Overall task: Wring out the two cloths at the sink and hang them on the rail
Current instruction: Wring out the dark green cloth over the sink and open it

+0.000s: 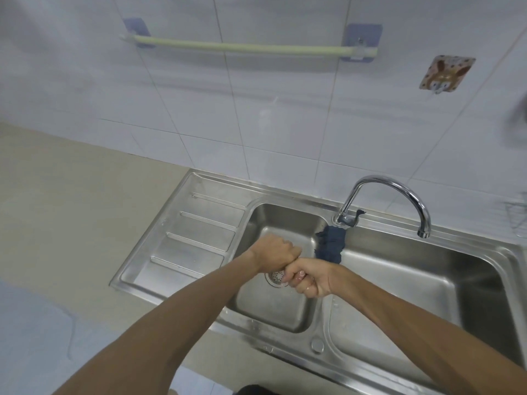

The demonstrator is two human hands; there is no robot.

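Cloth, pinkish [300, 276], only a sliver visible, is clenched between left hand [275, 252] and right hand [309, 277], both fisted tight and touching over the left basin drain of the sink [182, 192], while a dark blue cloth [330, 243] drapes over the divider under the tap [385, 203]; rail [236, 48] on wall bare.
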